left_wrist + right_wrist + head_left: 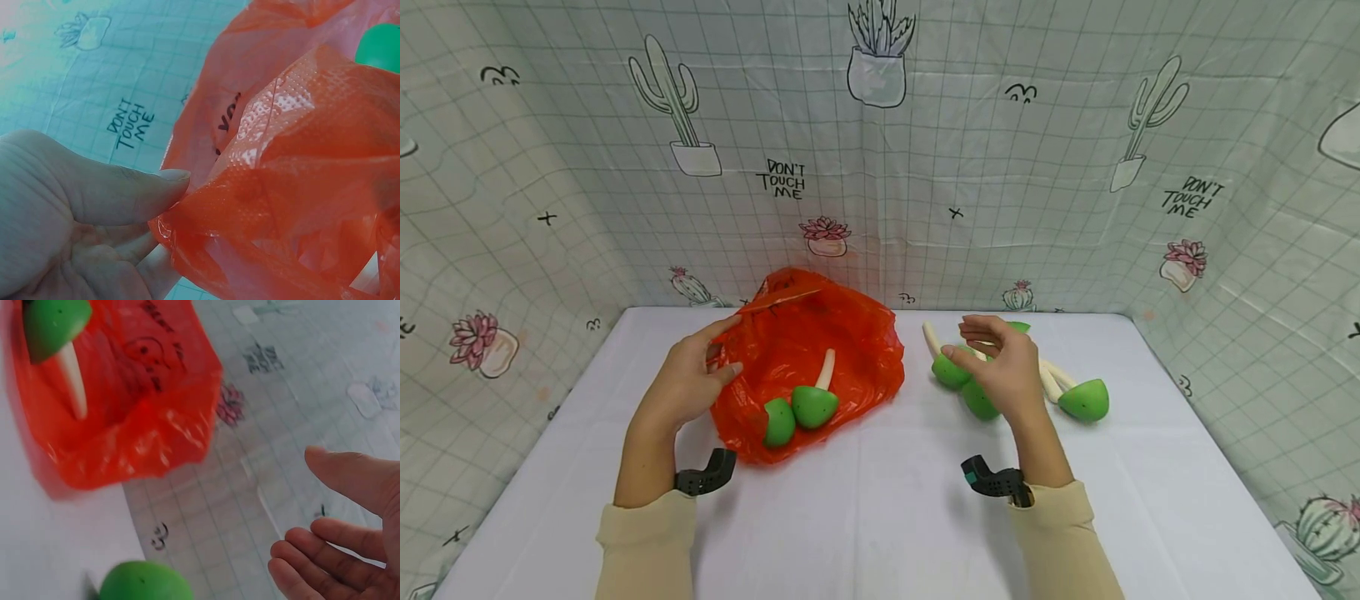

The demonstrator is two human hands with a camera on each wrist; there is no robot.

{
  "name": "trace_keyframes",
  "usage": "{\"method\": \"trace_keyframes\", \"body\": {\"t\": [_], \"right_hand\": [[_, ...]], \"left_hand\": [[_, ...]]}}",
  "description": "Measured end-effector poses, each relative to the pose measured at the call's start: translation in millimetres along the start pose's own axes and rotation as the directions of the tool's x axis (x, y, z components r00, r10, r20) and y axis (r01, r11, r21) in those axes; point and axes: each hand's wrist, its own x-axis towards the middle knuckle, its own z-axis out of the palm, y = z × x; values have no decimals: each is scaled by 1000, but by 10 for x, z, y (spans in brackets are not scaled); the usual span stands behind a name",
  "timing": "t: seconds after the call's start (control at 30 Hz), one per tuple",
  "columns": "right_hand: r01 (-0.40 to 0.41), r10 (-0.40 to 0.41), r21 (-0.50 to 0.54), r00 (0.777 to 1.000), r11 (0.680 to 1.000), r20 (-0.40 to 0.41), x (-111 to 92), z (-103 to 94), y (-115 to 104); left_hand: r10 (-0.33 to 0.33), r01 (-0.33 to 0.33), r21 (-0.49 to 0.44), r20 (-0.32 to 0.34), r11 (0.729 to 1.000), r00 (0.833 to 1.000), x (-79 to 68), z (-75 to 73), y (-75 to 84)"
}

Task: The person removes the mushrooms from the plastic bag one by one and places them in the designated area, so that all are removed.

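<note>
A crinkled red plastic bag (865,333) lies with its mouth spread open on the white table. In the left wrist view, my left hand (94,200) pinches the rim of the bag between thumb and fingers. Two green-capped toy mushrooms are inside the bag; one mushroom (815,407) shows its cream stem, while the other (780,422) shows mainly its cap. My right hand (1006,367) hovers over more such mushrooms (951,371) to the right, partly hiding them. Its fingers are extended in the right wrist view, with nothing between them.
Another green mushroom (1084,402) lies right of my right hand, with cream stems beside it. The white table (880,517) is bordered at the back and sides by a hanging grid-patterned cloth (910,167) printed with cacti. A dark strap device sits on each wrist.
</note>
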Motion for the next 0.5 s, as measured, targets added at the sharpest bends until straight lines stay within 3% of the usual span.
{"method": "trace_keyframes", "body": {"t": [0.5], "right_hand": [[115, -115, 3, 987, 993, 110, -158, 681, -131]], "left_hand": [[6, -6, 10, 3, 1000, 1000, -8, 6, 5]]}}
